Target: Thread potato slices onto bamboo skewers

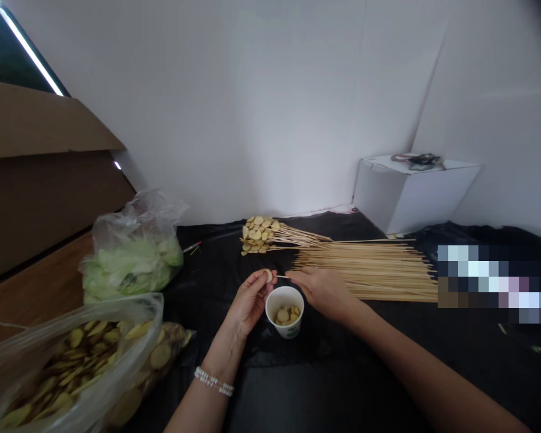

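Between the thumb and fingers of my left hand point(250, 297) is a pale round potato slice point(268, 276). My right hand point(319, 290) is closed on a thin wooden skewer point(282, 276), whose far end points left and meets the slice; whether it has pierced it I cannot tell. Just below and between both hands stands a white paper cup point(285, 328) with several slices inside. Behind my right hand lies a wide layer of bare skewers point(388, 270). Skewers with potato slices on their tips point(259, 233) are bunched beyond my left hand.
An open plastic bag of slices point(85, 361) fills the lower left. Behind it sits a clear bag of pale green vegetable pieces point(133, 261). A white box point(388, 192) stands at the back right, and a cardboard box point(49, 180) at the left. Black sheeting point(306, 385) covers the surface.
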Demonstrator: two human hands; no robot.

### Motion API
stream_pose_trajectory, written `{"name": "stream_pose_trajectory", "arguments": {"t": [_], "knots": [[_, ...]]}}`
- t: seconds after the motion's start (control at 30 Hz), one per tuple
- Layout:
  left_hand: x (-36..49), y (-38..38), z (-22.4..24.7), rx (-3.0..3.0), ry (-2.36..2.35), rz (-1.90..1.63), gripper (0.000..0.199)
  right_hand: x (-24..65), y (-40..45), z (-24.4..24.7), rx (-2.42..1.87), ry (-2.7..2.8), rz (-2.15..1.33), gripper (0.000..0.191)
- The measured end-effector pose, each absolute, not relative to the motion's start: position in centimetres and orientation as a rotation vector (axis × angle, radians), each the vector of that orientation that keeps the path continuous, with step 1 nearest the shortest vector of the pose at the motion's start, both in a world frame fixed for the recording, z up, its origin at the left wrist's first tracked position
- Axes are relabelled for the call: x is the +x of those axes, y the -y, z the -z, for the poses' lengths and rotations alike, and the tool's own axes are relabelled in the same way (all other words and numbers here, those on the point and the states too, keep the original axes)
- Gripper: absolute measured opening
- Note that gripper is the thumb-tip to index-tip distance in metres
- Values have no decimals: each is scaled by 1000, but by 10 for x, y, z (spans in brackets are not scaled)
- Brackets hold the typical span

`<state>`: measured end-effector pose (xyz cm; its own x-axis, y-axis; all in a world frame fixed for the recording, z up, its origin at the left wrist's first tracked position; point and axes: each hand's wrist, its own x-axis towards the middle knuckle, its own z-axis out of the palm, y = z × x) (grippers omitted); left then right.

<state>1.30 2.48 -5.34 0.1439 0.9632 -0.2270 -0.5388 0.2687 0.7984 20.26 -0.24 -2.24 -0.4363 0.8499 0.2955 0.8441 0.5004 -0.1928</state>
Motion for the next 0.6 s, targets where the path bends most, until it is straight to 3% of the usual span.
{"name": "stream_pose_trajectory", "arguments": {"t": [0.6], "knots": [[13,-24,53,669,-843,-1181,19,201,3,24,-1443,2402,29,26]]}}
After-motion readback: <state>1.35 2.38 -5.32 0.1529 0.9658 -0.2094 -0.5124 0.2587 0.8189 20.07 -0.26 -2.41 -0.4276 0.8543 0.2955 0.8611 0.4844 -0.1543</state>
